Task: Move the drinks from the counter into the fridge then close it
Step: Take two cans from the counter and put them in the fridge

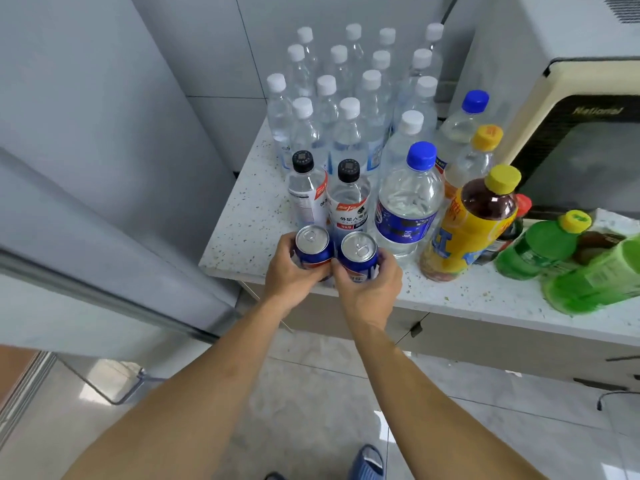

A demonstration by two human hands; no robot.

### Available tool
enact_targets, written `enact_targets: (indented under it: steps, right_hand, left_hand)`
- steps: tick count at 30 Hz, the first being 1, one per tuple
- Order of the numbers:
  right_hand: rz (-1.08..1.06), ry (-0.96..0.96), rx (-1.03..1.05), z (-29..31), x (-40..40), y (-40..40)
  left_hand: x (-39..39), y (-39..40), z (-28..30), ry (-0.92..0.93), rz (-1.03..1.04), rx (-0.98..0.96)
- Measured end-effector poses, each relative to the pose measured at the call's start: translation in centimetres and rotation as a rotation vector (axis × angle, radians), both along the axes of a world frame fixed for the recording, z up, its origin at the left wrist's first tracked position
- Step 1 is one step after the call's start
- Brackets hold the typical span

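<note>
Two blue soda cans stand at the front edge of the speckled counter [242,244]. My left hand [289,275] grips the left can [311,245]. My right hand [369,287] grips the right can [358,256]. Behind them stand two black-capped bottles [348,199], a blue-capped bottle [407,206] and several white-capped water bottles [348,133]. To the right are a yellow tea bottle [471,226] and green bottles [540,247]. The grey fridge [104,133] fills the left side, its door [69,278] swung open toward me.
A cream microwave [571,133] stands at the back right of the counter. Drawers with dark handles [602,384] sit under the counter. A tiled floor lies below, with my blue slipper [369,462] on it.
</note>
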State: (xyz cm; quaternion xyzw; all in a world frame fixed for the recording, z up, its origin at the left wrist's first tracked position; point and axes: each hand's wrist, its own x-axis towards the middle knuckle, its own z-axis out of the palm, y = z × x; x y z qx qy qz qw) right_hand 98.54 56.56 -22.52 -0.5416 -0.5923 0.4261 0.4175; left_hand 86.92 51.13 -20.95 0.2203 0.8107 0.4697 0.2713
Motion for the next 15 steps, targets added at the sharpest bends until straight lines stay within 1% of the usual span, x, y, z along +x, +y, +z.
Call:
enact_targets:
  steps: [4,6,10,15]
  right_hand:
    - [0.081,0.036,-0.011,-0.3,1.1,0.3]
    - [0.124,0.1,-0.062,-0.1,1.9,0.2]
    - [0.221,0.277,-0.228,0.1,3.8,-0.8]
    - [0.386,0.329,-0.318,0.9,5.9,-2.8]
  left_hand:
    - [0.8,-1.7,0.1,-0.032,0.081,0.03]
    - [1.4,-3.1,0.5,-0.07,0.104,0.04]
    - [3.4,-6.6,1.2,-0.232,0.137,0.207]
    - [6.4,-11.0,2.4,-0.28,0.082,0.235]
